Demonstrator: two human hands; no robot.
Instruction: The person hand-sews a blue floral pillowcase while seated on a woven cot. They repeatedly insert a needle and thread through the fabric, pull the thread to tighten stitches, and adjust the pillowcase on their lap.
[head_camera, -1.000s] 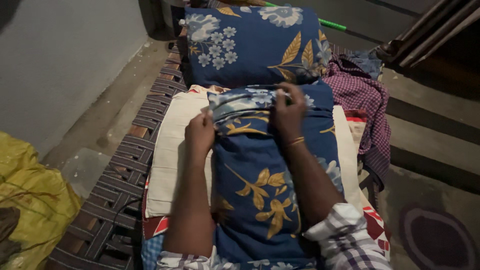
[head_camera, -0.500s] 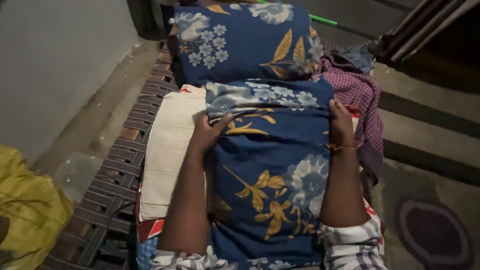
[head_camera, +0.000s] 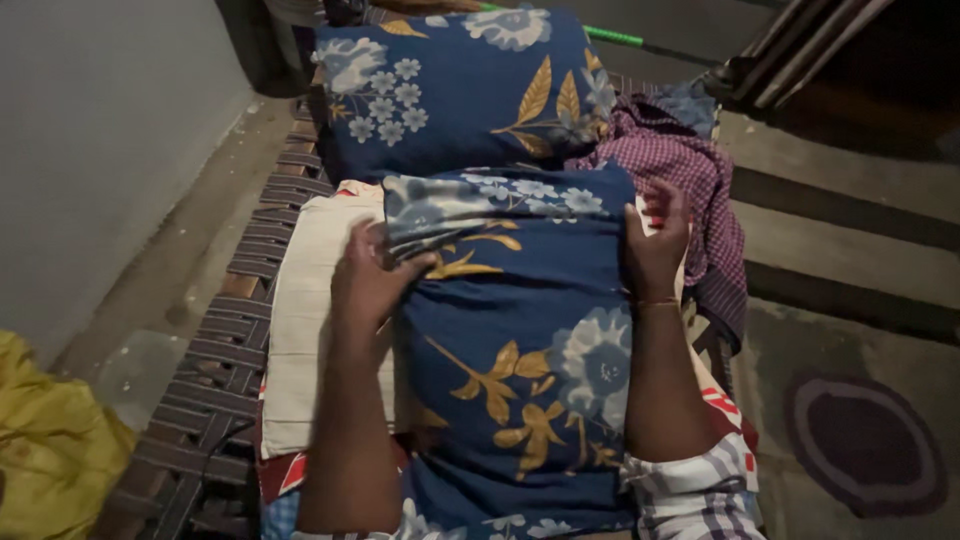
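A dark blue pillow (head_camera: 520, 340) with gold leaves and pale flowers lies lengthwise on a woven cot (head_camera: 215, 360). My left hand (head_camera: 372, 278) grips its left side near the top, where the cover is bunched. My right hand (head_camera: 655, 240), with a thin bangle on the wrist, presses against the pillow's right edge. Both forearms run along the pillow's sides. A second pillow (head_camera: 460, 85) in the same print rests at the cot's far end.
A folded cream cloth (head_camera: 315, 320) lies under the near pillow, on the left. A purple checked garment (head_camera: 690, 180) is heaped at the right. A yellow cloth (head_camera: 50, 450) sits on the floor at left, a round dark mat (head_camera: 865, 440) at right. A grey wall (head_camera: 90, 130) stands on the left.
My right hand has slid from the top middle of the pillow out to its right edge, spreading the cover wider. My left hand stays on the left side.
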